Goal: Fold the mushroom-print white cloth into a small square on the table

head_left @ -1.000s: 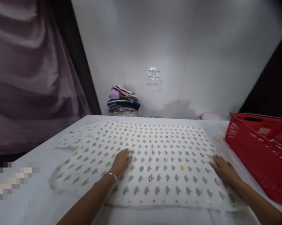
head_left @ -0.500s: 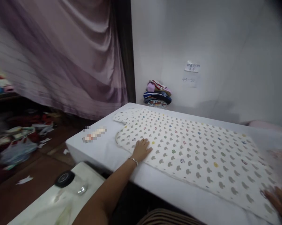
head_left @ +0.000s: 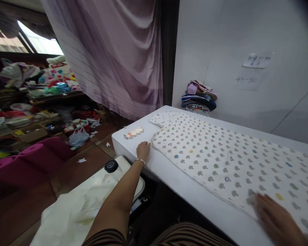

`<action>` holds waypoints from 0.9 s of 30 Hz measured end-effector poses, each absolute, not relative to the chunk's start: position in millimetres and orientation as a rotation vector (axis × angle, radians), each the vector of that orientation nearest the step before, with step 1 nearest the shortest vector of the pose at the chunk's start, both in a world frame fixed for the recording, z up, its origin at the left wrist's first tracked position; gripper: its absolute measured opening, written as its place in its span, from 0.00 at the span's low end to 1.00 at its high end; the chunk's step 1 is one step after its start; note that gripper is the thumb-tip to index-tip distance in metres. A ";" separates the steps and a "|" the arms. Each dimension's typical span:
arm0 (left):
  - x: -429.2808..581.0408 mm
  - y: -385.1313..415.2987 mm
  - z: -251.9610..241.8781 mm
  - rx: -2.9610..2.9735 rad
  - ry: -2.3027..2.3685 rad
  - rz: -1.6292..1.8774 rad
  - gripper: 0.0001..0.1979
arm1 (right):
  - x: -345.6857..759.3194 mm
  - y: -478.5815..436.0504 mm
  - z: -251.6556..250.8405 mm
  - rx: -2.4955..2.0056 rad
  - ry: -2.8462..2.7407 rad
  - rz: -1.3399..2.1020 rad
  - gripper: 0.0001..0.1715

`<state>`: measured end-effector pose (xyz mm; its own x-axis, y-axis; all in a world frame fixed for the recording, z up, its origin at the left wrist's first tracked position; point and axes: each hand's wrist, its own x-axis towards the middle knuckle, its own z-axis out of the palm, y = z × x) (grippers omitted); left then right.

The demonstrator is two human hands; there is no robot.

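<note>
A white cloth (head_left: 210, 150) printed with grey mushroom-like shapes and a few coloured ones lies spread on a white-covered table (head_left: 169, 174). Its near left corner is rounded, and a smaller printed piece (head_left: 160, 119) shows at its far left end. My left hand (head_left: 143, 150) is just left of that rounded corner, over the table's cover, fingers loosely bent and nothing visible in them. Over the near right part of the cloth, my right hand (head_left: 277, 215) is stretched out flat, blurred by motion. A small pixelated item (head_left: 134, 133) lies on the table's left end.
A cream machine-like surface with a black round knob (head_left: 111, 166) stands at the near left. Folded fabrics (head_left: 198, 97) are stacked beyond the table by the wall. A purple curtain (head_left: 125, 61) hangs behind. Pink rolls (head_left: 31, 159), bags and scraps lie on the left floor.
The view has turned left, showing more of the cluttered floor. My left hand has come off the cloth to its left side. My right hand has moved left along the cloth's near edge.
</note>
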<state>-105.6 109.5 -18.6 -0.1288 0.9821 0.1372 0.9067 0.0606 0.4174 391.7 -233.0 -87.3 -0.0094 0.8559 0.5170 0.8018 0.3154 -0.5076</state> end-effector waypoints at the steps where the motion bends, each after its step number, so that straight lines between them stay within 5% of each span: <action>1: -103.1 113.0 -17.6 1.921 2.147 0.619 0.15 | 378.8 -217.5 -92.4 -1.498 -1.812 -0.076 0.27; 12: -81.9 128.3 -12.0 1.811 2.147 0.538 0.16 | 216.8 -104.1 -72.2 -1.396 -2.137 -0.068 0.18; 27: -89.0 144.6 -9.2 1.727 2.144 0.435 0.12 | 186.2 -69.4 -74.1 -1.496 -2.178 -0.147 0.19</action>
<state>-89.0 144.6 -9.2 -0.1937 0.9779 -0.0794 0.8694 0.2085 0.4479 186.2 -69.4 -74.1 -0.2793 0.8481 0.4502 0.9010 0.3936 -0.1825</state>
